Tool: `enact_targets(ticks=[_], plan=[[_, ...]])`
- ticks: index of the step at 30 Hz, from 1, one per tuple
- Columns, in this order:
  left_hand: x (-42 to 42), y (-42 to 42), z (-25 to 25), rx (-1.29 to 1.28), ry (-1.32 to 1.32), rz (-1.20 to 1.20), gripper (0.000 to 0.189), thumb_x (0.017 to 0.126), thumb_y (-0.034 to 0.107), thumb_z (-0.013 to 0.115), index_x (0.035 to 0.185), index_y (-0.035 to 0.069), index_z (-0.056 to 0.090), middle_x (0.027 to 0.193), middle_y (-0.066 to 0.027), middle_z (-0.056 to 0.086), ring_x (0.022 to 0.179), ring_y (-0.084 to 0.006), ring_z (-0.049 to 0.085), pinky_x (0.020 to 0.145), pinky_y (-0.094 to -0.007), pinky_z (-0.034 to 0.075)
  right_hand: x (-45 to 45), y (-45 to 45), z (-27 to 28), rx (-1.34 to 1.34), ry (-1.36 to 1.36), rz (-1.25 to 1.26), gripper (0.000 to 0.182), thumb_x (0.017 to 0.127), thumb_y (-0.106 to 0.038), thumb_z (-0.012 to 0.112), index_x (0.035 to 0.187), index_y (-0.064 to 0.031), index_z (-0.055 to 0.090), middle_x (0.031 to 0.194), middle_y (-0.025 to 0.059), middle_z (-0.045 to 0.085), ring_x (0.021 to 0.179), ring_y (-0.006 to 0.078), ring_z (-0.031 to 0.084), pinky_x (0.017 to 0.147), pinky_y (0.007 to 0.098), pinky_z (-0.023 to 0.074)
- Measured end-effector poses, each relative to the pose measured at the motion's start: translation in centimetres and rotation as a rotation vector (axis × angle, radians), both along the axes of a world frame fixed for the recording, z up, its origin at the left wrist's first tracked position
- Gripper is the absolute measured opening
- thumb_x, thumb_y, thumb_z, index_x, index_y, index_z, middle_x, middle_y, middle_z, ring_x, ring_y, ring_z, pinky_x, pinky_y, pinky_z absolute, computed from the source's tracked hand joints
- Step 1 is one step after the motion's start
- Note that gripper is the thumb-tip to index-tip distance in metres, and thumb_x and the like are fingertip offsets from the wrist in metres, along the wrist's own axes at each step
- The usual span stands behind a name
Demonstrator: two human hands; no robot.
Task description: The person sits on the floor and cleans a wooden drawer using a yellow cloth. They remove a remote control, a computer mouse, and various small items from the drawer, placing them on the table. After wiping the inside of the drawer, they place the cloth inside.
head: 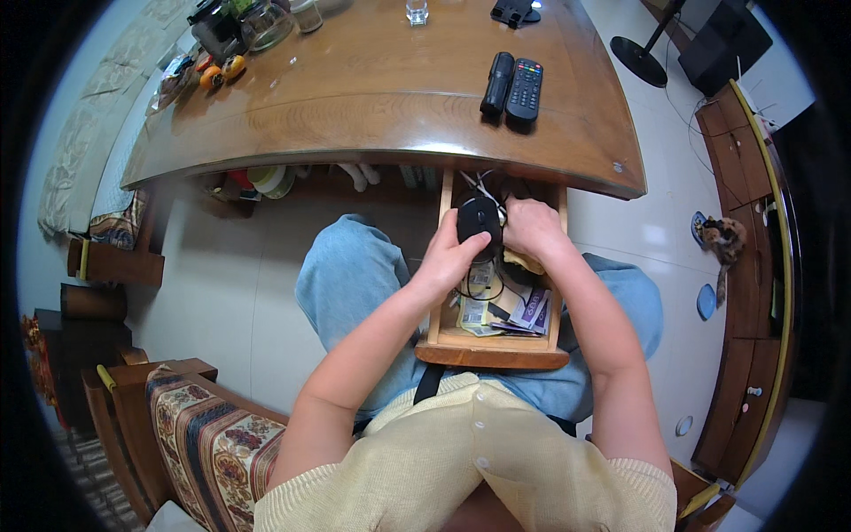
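Note:
An open wooden drawer (492,357) juts out from under the table, over my lap. My left hand (452,251) grips a black computer mouse (477,219) above the drawer's left part, thumb on its lower end. Into the right rear of the drawer reaches my right hand (532,226); its fingertips are hidden among cables and dark items, so its hold cannot be told. White cables (484,186) lie behind the mouse, and a thin black cable loops below it. Printed packets (530,310) and papers lie near the drawer's front, with a yellowish item beneath my right hand.
On the wooden table (372,120) are a remote control (524,91), a black cylindrical object (497,85), a small glass (417,12), jars and orange fruits (211,78). A cat (725,238) is beside a blue dish on the right floor, near a wooden cabinet (750,292).

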State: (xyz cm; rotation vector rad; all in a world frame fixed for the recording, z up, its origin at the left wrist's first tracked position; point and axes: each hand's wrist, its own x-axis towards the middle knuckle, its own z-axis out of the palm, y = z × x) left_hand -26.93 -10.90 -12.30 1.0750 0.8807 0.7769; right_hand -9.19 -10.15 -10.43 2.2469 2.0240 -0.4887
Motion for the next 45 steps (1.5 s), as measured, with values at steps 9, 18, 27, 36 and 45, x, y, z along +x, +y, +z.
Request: enact_targets(ticks=[9,18,27,36,45], plan=[[2.6,0.6,-1.6,-0.103,-0.024,0.072,0.042,0.095,0.035,0.059,0.122,0.005,0.047,0.110,-0.0104,0.060,0.099,-0.0178,0.055,0.088,-0.0311,0.045,0.9,1.5,-2.1,-0.052,-0.078,-0.042,0.029,0.070,-0.021,0.067,0.093,-0.0027,0.071,0.103,0.0233,0.068,0.098,0.0366,0.066,0.082,0.0441,0.0547],[1.0,-0.3,-0.4,-0.451,-0.360,-0.046,0.036,0.095,0.041,0.060,0.115,0.011,0.057,0.098,-0.0023,0.063,0.087,-0.0127,0.060,0.077,-0.0307,0.051,0.4,-2.8,-1.8,0.151,1.031,-0.276,0.035,0.075,-0.019,0.074,0.104,-0.0004,0.066,0.095,0.0088,0.069,0.089,0.0164,0.062,0.083,0.0315,0.0483],[0.0,-0.8,6.8,-0.479,-0.805,-0.220,0.039,0.100,0.036,0.051,0.125,0.008,0.056,0.114,-0.0093,0.066,0.103,-0.0210,0.065,0.092,-0.0369,0.054,-0.3,-4.8,7.6,0.276,1.296,-0.197,0.022,0.083,-0.015,0.066,0.101,-0.0024,0.066,0.093,-0.0004,0.065,0.082,0.0080,0.057,0.074,0.0270,0.0499],[1.3,1.1,17.8,-0.241,-0.840,-0.274,0.040,0.099,0.037,0.052,0.125,0.007,0.058,0.118,-0.0086,0.066,0.108,-0.0215,0.064,0.099,-0.0374,0.049,-0.4,-4.3,19.9,0.472,1.255,-0.161,0.024,0.088,-0.019,0.066,0.102,0.0004,0.064,0.089,0.0043,0.068,0.076,0.0107,0.064,0.068,0.0267,0.0535],[1.4,10.1,23.8,0.087,-0.825,-0.281,0.039,0.097,0.038,0.055,0.122,0.008,0.061,0.116,-0.0076,0.067,0.108,-0.0198,0.063,0.100,-0.0371,0.049,0.8,5.2,25.4,0.780,0.983,0.054,0.036,0.083,-0.030,0.071,0.099,0.0026,0.065,0.088,0.0079,0.068,0.079,0.0135,0.065,0.072,0.0304,0.0540]])
